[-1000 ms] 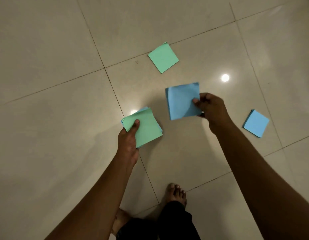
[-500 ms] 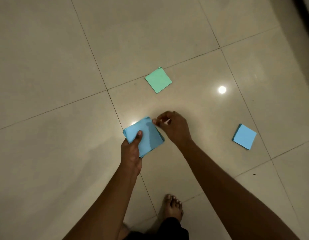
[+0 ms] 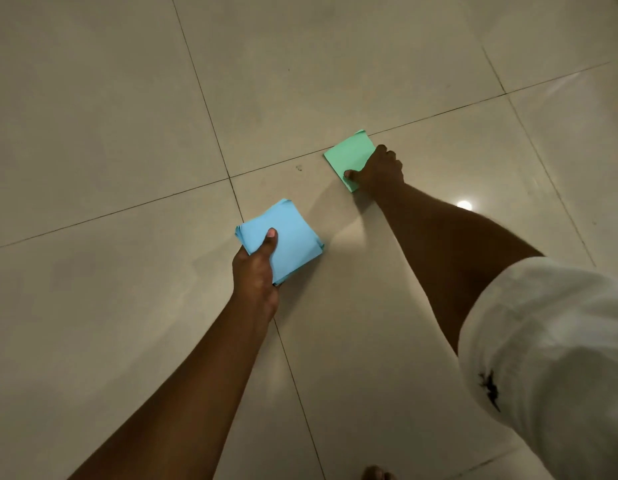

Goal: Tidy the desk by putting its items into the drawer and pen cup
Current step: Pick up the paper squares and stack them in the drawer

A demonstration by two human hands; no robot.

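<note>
Pale floor tiles [image 3: 127,98]: right hand [image 3: 380,169] pinches a green note [image 3: 347,154], left hand [image 3: 255,268] grips the blue stack [image 3: 286,233]; lifting a corner first should help.

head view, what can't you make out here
- Blue stack: top sheet hides how many lie beneath, and their colours; left hand covers its near corner.
- Green paper: right hand hides its near edge; lifted or flat, unclear.
- Foot: cut off by the bottom edge.
- Drawer, pen cup: out of frame.
</note>
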